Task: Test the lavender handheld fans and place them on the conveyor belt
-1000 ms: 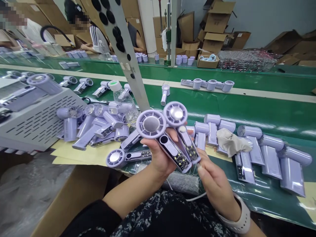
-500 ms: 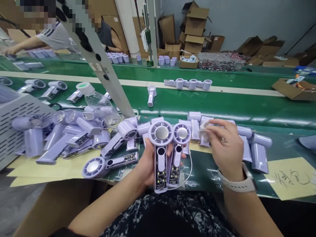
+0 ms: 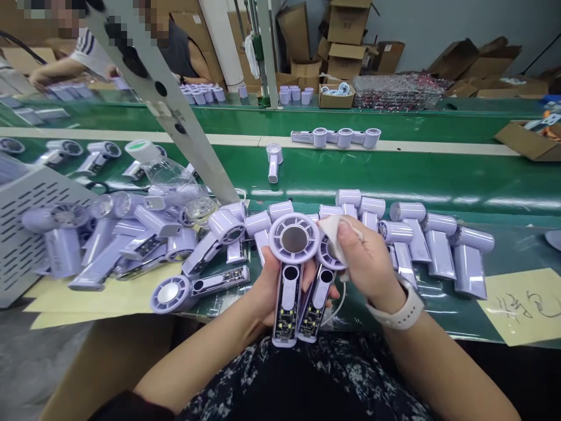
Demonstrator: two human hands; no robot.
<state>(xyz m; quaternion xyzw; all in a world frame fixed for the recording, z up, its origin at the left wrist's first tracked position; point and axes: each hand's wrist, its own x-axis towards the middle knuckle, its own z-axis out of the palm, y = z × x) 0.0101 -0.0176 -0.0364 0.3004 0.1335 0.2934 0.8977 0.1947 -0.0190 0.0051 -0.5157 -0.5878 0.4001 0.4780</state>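
Observation:
Two lilac handheld fans stand side by side in my left hand, their circuit boards facing me. The left fan shows its round silver centre fully. On the right fan, the head is partly covered by a white cloth. My right hand pinches that cloth against the fan's face. Another open-handled fan lies on the table to the left of my left hand. More lilac fans lie in a row beyond and to the right of my hands.
A heap of fans, a clear bottle and a perforated grey box are at left. A slanted metal post rises in front. Yellow paper lies at right. Fans rest on the green belt; people work across it.
My right hand has moved left with the white cloth, from above the row of fans onto the head of the right fan. My left hand still holds both fans.

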